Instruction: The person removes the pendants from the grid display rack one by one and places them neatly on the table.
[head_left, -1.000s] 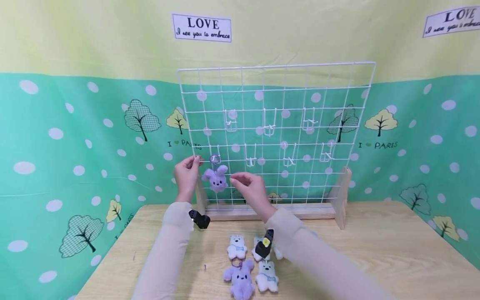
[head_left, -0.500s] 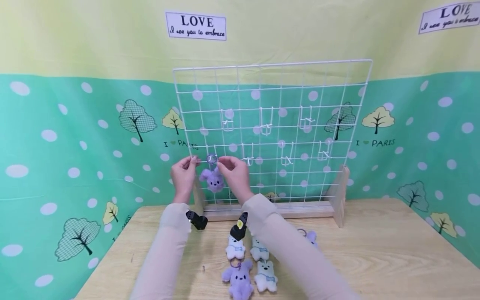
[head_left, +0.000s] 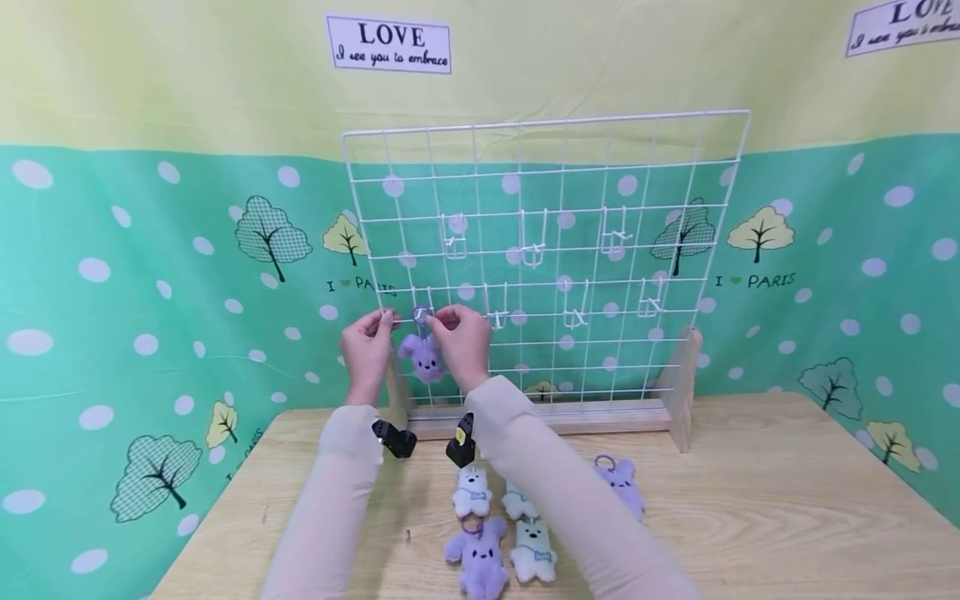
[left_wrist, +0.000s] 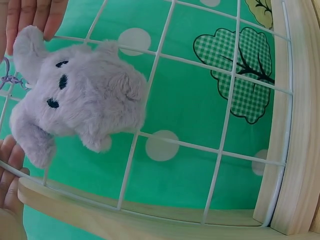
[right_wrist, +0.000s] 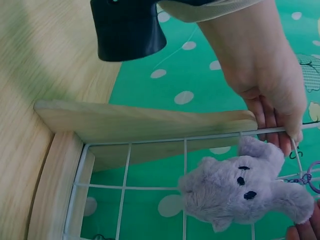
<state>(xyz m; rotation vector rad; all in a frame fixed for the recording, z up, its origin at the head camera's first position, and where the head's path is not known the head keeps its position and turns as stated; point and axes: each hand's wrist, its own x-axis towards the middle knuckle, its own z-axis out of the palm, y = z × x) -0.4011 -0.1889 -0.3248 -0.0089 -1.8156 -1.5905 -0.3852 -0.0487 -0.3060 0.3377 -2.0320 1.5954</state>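
Note:
A purple plush bunny keychain (head_left: 424, 358) hangs by its purple key ring (head_left: 422, 315) at a lower-left hook of the white wire grid rack (head_left: 547, 123). My left hand (head_left: 366, 358) pinches the grid's left edge wire beside it. The thumb and forefinger of my right hand (head_left: 462, 346) pinch the right side of the ring, partly covering it. In the left wrist view the plush (left_wrist: 85, 90) hangs in front of the wires, its ears between both hands. The right wrist view shows my left hand (right_wrist: 272, 110) around the edge wire, and only fingertips of my right hand (right_wrist: 305, 229).
Several white hooks (head_left: 533, 252) stand in two rows on the grid. A wooden base (head_left: 547, 419) supports it. On the wooden table (head_left: 772, 500) lie white bear plushes (head_left: 533, 550), a purple bunny plush (head_left: 482, 558) and another purple plush (head_left: 622, 485) to the right.
My right hand has moved up and left from beside the plush to its key ring. My left hand keeps its place on the grid's edge.

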